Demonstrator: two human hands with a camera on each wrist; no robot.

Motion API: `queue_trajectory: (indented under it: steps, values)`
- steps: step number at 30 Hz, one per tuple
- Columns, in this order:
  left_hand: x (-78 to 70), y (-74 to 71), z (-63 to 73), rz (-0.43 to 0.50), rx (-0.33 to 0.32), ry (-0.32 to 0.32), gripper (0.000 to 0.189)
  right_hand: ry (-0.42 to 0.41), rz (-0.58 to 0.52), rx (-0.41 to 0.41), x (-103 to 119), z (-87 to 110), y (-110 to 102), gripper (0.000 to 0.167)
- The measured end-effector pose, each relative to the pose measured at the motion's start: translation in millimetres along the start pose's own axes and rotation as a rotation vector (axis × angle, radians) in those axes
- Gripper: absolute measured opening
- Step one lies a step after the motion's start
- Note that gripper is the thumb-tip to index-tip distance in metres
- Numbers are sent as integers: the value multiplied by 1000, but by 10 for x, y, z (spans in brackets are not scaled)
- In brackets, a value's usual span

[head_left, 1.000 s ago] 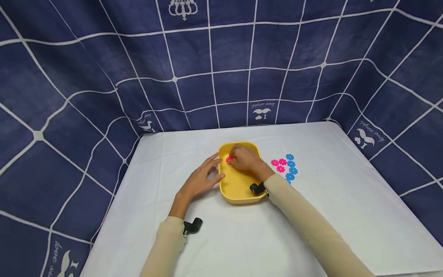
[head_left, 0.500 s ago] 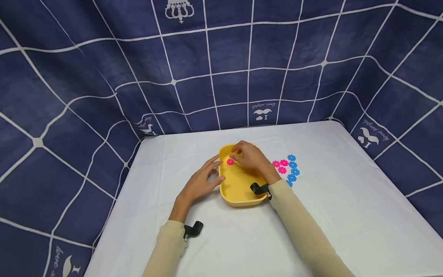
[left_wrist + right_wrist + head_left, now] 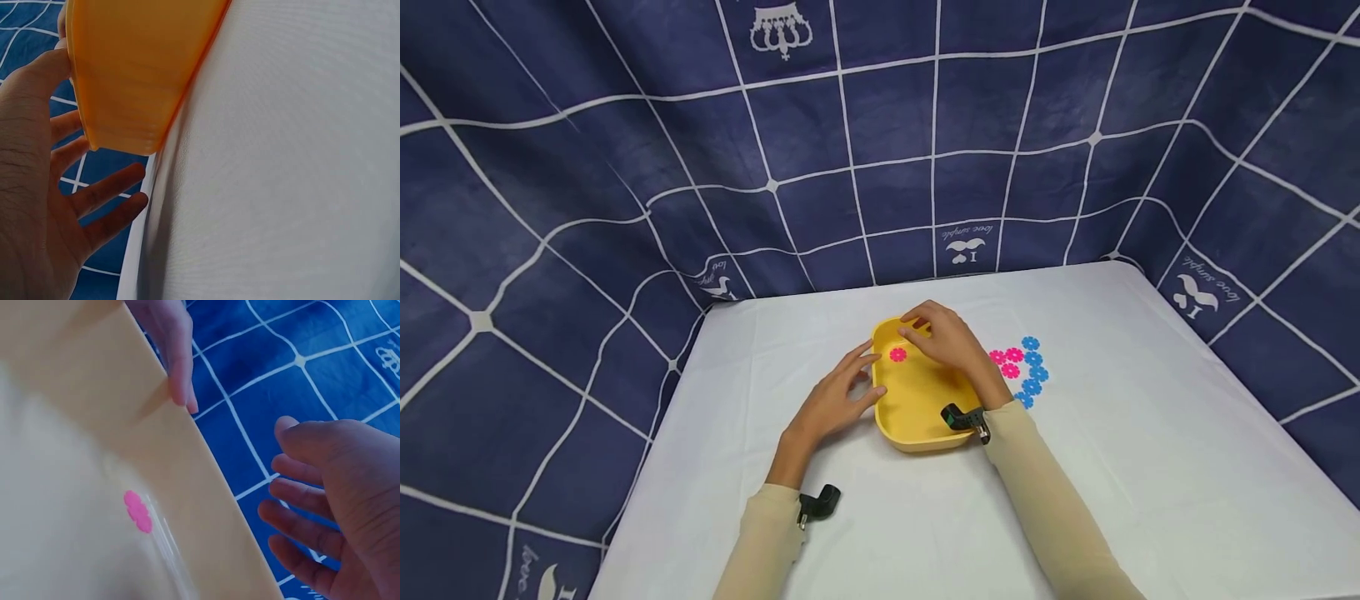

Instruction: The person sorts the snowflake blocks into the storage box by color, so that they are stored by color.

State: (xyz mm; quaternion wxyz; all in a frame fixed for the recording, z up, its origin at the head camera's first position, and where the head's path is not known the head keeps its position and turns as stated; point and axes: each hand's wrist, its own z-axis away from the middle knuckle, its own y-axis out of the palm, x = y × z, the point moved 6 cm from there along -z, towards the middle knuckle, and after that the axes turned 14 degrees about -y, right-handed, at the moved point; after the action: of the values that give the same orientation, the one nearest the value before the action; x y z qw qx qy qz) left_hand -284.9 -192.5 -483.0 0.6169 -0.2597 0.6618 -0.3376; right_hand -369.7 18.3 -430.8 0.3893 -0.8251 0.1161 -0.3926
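A yellow tray (image 3: 917, 417) with raised walls stands on the white-covered table. One pink flower-shaped disc (image 3: 898, 355) lies inside it, near its left wall, and also shows pink in the right wrist view. My left hand (image 3: 831, 406) touches the tray's left rim, fingers spread and fairly straight; in the left wrist view its lower fingers (image 3: 109, 190) hang free beside the tray. Over the tray's far right part hovers my right hand (image 3: 947, 337), its fingers loosely bent, with nothing between thumb and fingers. In the right wrist view this gap beside the thumb (image 3: 312, 437) shows plainly.
Right of the tray, several pink flower discs (image 3: 1011, 371) and a curved row of blue flower discs (image 3: 1033, 375) lie on the white tablecloth (image 3: 1135, 450). A dark blue curtain (image 3: 887, 196) with white lines hangs behind and at both sides.
My right hand has let go of the pink flower disc, which now lies in the tray, and has drawn back slightly up and right with its fingers loosened. The left hand stays at the rim.
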Motion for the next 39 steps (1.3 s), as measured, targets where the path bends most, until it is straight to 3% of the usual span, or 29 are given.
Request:
queue_trajectory:
  steps: [8, 17, 31, 39]
  values:
    - [8, 18, 1, -7, -10, 26, 67, 26, -11, -3, 25, 94, -213, 38]
    - [23, 13, -12, -2, -7, 39, 70, 43, -33, -45, -219, 334, -632, 35]
    - [38, 22, -37, 14, 8, 37, 69, 271, 52, -83, -700, 723, -1029, 40]
    - [39, 24, -32, 20, 7, 28, 72, 347, 73, -79, -866, 883, -1143, 43]
